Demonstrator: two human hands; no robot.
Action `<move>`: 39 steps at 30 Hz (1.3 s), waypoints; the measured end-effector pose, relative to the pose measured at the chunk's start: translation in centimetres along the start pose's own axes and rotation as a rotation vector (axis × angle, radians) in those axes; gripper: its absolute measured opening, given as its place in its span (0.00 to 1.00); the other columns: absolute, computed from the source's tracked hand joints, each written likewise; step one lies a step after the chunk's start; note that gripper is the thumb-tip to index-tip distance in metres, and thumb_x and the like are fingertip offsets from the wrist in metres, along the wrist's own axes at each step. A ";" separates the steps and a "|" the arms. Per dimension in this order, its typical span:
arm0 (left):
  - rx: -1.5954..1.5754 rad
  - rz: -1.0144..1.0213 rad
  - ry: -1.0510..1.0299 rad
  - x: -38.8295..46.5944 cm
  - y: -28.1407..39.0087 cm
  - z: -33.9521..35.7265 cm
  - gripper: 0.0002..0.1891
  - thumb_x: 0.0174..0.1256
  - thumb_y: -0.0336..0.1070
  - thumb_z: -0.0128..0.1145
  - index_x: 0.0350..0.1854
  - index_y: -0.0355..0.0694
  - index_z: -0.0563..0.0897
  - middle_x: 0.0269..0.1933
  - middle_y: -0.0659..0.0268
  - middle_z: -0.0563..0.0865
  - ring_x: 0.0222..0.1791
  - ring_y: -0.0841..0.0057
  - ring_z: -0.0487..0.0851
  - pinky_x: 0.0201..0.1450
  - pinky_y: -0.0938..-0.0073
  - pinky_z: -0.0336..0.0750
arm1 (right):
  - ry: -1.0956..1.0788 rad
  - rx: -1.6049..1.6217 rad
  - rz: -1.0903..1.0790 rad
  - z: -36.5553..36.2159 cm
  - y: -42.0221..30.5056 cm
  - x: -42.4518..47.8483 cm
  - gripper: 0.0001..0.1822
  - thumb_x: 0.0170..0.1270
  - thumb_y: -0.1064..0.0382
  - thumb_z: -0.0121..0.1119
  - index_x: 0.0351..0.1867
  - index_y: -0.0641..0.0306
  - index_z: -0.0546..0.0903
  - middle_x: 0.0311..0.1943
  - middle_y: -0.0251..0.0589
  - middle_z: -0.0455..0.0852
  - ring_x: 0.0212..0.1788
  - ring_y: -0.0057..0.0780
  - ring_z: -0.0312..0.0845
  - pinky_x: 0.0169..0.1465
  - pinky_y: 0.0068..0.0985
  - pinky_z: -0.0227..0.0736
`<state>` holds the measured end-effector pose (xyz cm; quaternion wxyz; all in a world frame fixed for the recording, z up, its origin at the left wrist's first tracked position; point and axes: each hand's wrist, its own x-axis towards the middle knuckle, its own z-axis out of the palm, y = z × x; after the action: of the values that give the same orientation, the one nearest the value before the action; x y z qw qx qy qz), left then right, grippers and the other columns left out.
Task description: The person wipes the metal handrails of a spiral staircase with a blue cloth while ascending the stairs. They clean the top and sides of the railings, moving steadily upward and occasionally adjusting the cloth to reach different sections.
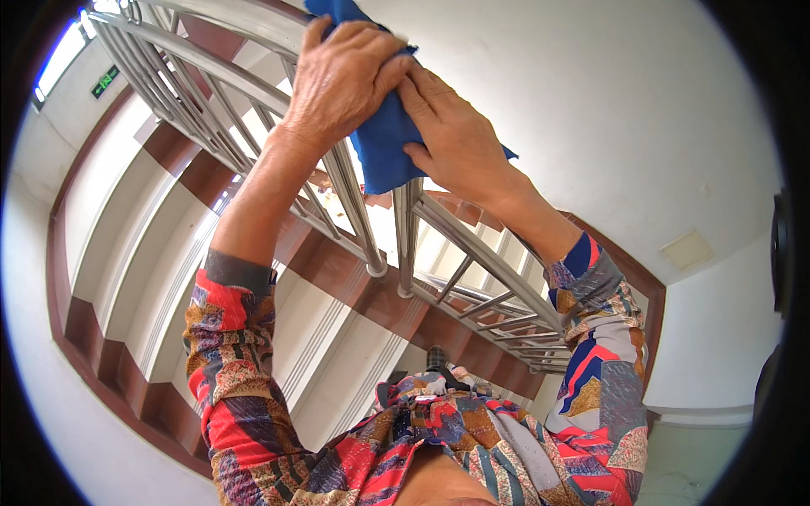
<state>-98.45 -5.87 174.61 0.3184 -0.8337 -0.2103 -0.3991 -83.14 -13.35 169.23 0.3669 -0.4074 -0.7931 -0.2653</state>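
Note:
A blue cloth (383, 148) is draped over the top of a stainless steel stair railing, where the rail turns above two posts. My left hand (342, 79) lies palm down on the cloth's upper part, its fingers bent over it. Beside it, my right hand (455, 129) grips the cloth's right side, with the thumb toward me and the fingertips meeting my left hand. The handrail directly under the cloth is hidden. Below the cloth, a steel post (405, 240) runs down to the brown stair edging.
Stairs with pale treads (310, 329) descend on the left, bordered by brown stone trim (107, 360). Steel balusters (209, 95) slope up to the far left; a lower railing section (487, 253) runs right. A white wall (601, 95) stands at the right. My shoe (435, 357) is near the railing's foot.

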 end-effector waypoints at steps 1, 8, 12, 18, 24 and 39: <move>-0.020 0.023 0.042 -0.3 -0.3 0.4 0.16 0.65 0.49 0.44 0.42 0.48 0.81 0.45 0.68 0.81 0.52 0.72 0.75 0.62 0.57 0.54 | 0.013 0.013 -0.015 -0.2 0.0 0.1 0.37 0.42 0.66 0.64 0.57 0.72 0.64 0.56 0.57 0.67 0.56 0.47 0.67 0.53 0.33 0.70; -0.160 0.038 0.109 1.2 -1.9 -2.4 0.10 0.54 0.37 0.51 0.34 0.39 0.80 0.39 0.62 0.80 0.45 0.66 0.75 0.56 0.57 0.58 | -0.043 0.082 0.020 -0.9 -0.5 2.4 0.42 0.39 0.61 0.69 0.58 0.73 0.62 0.54 0.58 0.69 0.51 0.48 0.72 0.50 0.32 0.73; -0.080 0.056 0.264 1.6 -5.4 -4.1 0.09 0.55 0.35 0.46 0.31 0.38 0.78 0.32 0.60 0.80 0.38 0.62 0.77 0.52 0.60 0.63 | 0.024 0.086 -0.024 0.6 -1.7 6.6 0.43 0.38 0.60 0.69 0.59 0.70 0.62 0.54 0.55 0.70 0.49 0.47 0.73 0.48 0.32 0.73; 0.099 -0.030 0.211 2.4 -12.6 -4.9 0.13 0.59 0.37 0.39 0.32 0.39 0.78 0.35 0.58 0.79 0.41 0.59 0.75 0.49 0.63 0.64 | -0.107 0.225 0.008 1.4 -2.5 15.5 0.35 0.42 0.63 0.63 0.51 0.78 0.62 0.44 0.62 0.74 0.45 0.53 0.74 0.50 0.36 0.71; 0.200 0.032 0.221 4.7 -18.7 -7.9 0.17 0.60 0.36 0.36 0.39 0.38 0.80 0.45 0.60 0.81 0.48 0.64 0.76 0.53 0.68 0.65 | -0.158 0.241 0.072 1.5 -3.7 23.2 0.34 0.40 0.56 0.63 0.49 0.76 0.67 0.44 0.59 0.77 0.48 0.46 0.75 0.52 0.32 0.70; 0.022 -0.410 0.321 3.5 -12.4 -2.1 0.14 0.57 0.43 0.43 0.31 0.40 0.79 0.41 0.60 0.78 0.49 0.62 0.71 0.56 0.57 0.57 | -0.137 0.286 0.104 2.2 -0.3 17.7 0.41 0.35 0.57 0.61 0.56 0.68 0.63 0.42 0.59 0.77 0.46 0.49 0.75 0.51 0.35 0.70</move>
<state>-105.07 1.78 182.91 0.2692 -0.6963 -0.3258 -0.5802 -91.23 -3.92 182.07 0.3796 -0.4084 -0.8239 -0.1019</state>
